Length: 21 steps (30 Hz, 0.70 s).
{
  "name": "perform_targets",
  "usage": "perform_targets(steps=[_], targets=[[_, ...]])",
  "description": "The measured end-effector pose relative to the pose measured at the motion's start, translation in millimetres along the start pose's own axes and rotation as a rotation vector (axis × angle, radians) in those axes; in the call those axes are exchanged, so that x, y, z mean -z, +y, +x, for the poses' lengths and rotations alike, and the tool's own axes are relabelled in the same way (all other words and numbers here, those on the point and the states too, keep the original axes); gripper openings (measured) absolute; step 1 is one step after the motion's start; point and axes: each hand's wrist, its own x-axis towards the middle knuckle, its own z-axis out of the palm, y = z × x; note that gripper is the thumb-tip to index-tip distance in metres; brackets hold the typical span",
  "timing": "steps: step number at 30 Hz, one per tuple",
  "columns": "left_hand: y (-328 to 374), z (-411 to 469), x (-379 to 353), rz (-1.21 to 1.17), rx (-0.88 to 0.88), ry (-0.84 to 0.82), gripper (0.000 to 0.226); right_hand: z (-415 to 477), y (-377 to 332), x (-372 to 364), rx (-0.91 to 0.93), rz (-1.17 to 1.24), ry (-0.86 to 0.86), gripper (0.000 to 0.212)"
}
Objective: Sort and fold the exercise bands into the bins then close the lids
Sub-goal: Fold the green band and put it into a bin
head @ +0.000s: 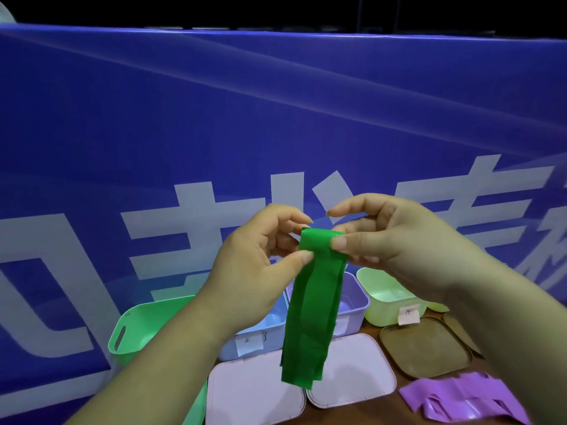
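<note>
The green exercise band (313,308) is held up in the air above the bins. It is doubled over at its top, and its layers hang straight down with the loose ends dangling in front of the pink lids. The left hand (254,271) pinches the band's left edge just below the fold between thumb and curled fingers. The right hand (389,240) pinches the top right corner between thumb and forefinger, with its other fingers loosely bent above and behind. Below the band a row of open bins stands on the wooden table (368,417). A green bin (132,329) with a slot handle is at the left. Next comes a blue bin (264,325) with a paper label (250,343) on its front, then a lavender bin (356,299) partly hidden by the band. A pale yellow-green bin (386,289) with its own paper tag (408,315) is at the right. Nearer the person, two pink lids (251,391) lie flat side by side, and a brown lid (426,348) lies to their right, in front of the pale bin. A purple exercise band (460,400) lies crumpled on the table at the lower right, apart from the bins. Behind everything stands a blue banner (276,118) with large white characters.
</note>
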Motion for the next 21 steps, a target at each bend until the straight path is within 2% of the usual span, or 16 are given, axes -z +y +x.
perform_targets(steps=[2, 7, 14, 21], targets=[[-0.2, -0.8, 0.0, 0.056, -0.021, -0.002, 0.043, 0.4, -2.6, 0.9, -0.053, -0.005, -0.013, 0.043], [-0.1, -5.9, 2.1, 0.172, -0.016, -0.049, 0.041, -1.1, -3.8, -2.6, -0.089, -0.077, -0.019, 0.03], [-2.3, -8.9, 4.2, 0.146, -0.006, -0.064, 0.03, -5.0, -3.0, -7.4, 0.037, -0.257, 0.002, 0.014], [-0.8, -9.4, 3.7, 0.005, 0.03, -0.012, 0.03, -6.2, 4.6, -10.1, 0.19, -0.281, 0.057, 0.023]])
